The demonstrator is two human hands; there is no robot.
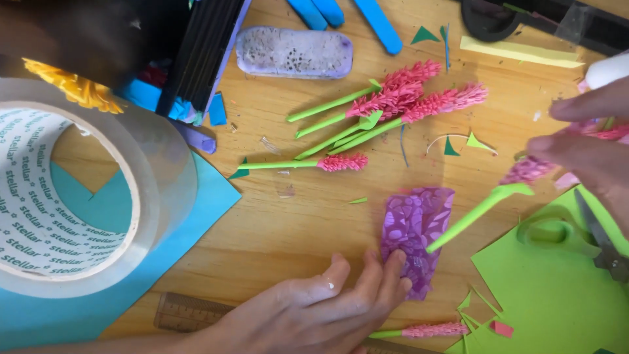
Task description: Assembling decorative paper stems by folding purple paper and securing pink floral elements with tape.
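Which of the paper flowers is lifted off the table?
The flower in the right hand, its green stem slanting over the purple paper. The others lie flat on the table.

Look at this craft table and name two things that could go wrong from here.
The right hand holds a paper flower whose stem tip hangs over the purple sheet that the left hand presses flat; the stem might bend or scuff the sheet. The scissors lie close under the right hand, so a careless reach could meet the blades.
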